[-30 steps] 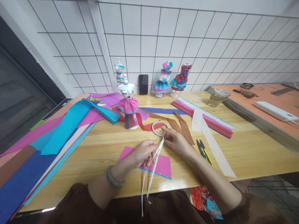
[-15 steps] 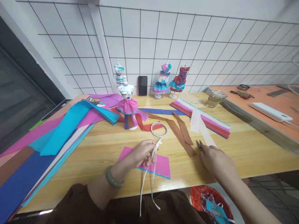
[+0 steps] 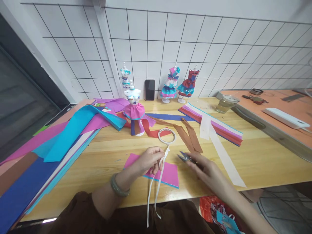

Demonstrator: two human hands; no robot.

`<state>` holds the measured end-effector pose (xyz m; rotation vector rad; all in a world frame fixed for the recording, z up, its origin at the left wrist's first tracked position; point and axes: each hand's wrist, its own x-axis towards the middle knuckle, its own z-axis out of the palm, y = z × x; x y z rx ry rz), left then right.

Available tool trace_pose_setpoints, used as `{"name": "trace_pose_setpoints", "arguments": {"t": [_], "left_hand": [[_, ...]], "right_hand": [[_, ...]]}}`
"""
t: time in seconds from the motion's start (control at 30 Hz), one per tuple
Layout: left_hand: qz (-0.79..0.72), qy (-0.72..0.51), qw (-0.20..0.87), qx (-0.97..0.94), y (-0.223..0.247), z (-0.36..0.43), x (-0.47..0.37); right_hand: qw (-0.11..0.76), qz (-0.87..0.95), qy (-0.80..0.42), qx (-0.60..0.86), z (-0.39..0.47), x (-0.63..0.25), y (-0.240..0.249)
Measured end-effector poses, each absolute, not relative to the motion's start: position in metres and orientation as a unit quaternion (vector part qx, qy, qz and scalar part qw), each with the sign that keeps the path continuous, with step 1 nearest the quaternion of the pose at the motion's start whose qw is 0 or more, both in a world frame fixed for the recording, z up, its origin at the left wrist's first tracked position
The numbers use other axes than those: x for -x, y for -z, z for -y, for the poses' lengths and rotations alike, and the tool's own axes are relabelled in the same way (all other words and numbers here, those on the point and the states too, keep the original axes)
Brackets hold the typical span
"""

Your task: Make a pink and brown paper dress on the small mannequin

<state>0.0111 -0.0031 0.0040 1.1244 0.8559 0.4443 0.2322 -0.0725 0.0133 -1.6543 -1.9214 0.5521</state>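
My left hand point(image 3: 154, 161) pinches a thin white strip point(image 3: 159, 182) above a pink sheet point(image 3: 170, 172) with a blue edge. Two long ends of the strip hang past the table's front edge. My right hand point(image 3: 203, 167) is wrapped round small dark snips point(image 3: 187, 157), whose blades are parted and point left towards the strip without touching it. A roll of white tape point(image 3: 167, 136) lies just beyond my left hand. Behind it stands a small white dress form point(image 3: 133, 96) with a pink skirt point(image 3: 134, 111).
Coloured paper strips point(image 3: 70, 133) cover the left side. Brown strips point(image 3: 188, 133), a white strip point(image 3: 226, 159) and a layered stack point(image 3: 219, 128) lie right. Dressed forms point(image 3: 170, 86), a phone point(image 3: 149, 90) and a cup point(image 3: 226, 104) stand behind. A red-lined bin point(image 3: 207, 206) is below.
My right hand has moved left with the snips, from beside the white strip towards my left hand. More of that white strip now shows. My left hand has barely moved.
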Motion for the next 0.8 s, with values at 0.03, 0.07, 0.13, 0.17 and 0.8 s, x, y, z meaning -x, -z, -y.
{"name": "trace_pose_setpoints", "arguments": {"t": [0.03, 0.07, 0.13, 0.17, 0.8], "left_hand": [[-0.389, -0.203, 0.738, -0.513, -0.004, 0.003, -0.011], [-0.388, -0.205, 0.738, -0.513, -0.004, 0.003, -0.011], [-0.388, -0.209, 0.737, -0.513, -0.003, 0.004, -0.011], [-0.388, -0.210, 0.736, -0.513, -0.003, 0.004, -0.011], [-0.395, -0.219, 0.737, -0.503, 0.000, 0.003, -0.011]], "right_hand": [[0.263, 0.729, -0.206, 0.597, 0.073, -0.223, -0.011], [0.259, 0.741, -0.198, 0.588, 0.073, -0.216, -0.009], [0.251, 0.753, -0.169, 0.585, 0.074, -0.206, -0.006], [0.247, 0.756, -0.150, 0.587, 0.073, -0.202, -0.005], [0.221, 0.774, 0.009, 0.593, 0.074, -0.184, 0.001]]}}
